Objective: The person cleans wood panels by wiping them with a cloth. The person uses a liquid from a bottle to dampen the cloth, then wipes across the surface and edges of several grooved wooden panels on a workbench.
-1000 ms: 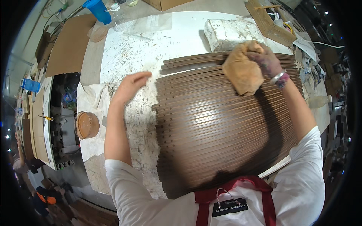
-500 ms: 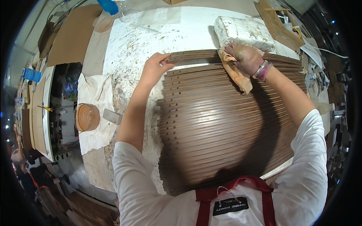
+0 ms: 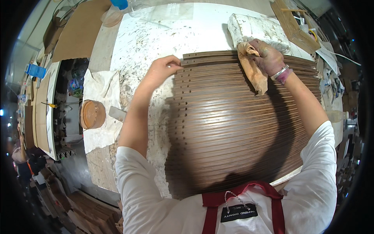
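Long dark brown wooden slats [image 3: 226,117] lie side by side on the worktable, with small holes near their left ends. My left hand [image 3: 159,72] pinches the left end of a slat [image 3: 210,61] near the far side of the row, thumb and forefinger closed at its tip. My right hand [image 3: 269,58], stained purple and wearing a bracelet, is closed on a crumpled tan cloth [image 3: 253,72]. The cloth lies across the far slats, right of their middle, and its loose end hangs toward me.
A white, stained block [image 3: 257,31] stands beyond my right hand. To the left, a round orange-brown tub [image 3: 92,114] and a flat scraper [image 3: 117,113] rest on a white cloth [image 3: 101,85]. A wooden frame [image 3: 294,25] with clutter stands at the far right.
The gap between the far slats and the rest of the row has closed, as the slat by my left hand came nearer. My right hand and the cloth shifted slightly right.
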### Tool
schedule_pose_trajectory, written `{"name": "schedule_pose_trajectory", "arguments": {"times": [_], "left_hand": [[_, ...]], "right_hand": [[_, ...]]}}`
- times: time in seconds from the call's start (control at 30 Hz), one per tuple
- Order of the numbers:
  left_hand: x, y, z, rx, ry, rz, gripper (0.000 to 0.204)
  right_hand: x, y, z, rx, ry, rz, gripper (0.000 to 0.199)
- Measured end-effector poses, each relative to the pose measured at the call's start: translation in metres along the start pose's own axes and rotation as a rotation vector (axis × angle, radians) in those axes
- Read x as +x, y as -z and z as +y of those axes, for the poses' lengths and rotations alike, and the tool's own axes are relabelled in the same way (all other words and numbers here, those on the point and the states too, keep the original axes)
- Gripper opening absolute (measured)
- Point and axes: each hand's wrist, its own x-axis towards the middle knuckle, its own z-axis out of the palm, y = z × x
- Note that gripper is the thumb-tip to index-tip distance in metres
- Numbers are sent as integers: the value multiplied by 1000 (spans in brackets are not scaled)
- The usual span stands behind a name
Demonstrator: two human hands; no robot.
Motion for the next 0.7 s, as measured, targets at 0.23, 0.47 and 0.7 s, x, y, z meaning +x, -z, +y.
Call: {"name": "schedule_pose_trajectory", "arguments": {"times": [0.23,0.47,0.7], "left_hand": [[2,4,6,60,-53,-21,59],[11,-4,13,141,-53,-9,60],[6,-3,-22,120,-194,222,51]], "right_hand": [[3,-23,10,13,-169,-8,38],[15,-27,-6,-37,-319,24,34],[11,21,0,-159,197,51,44]]}}
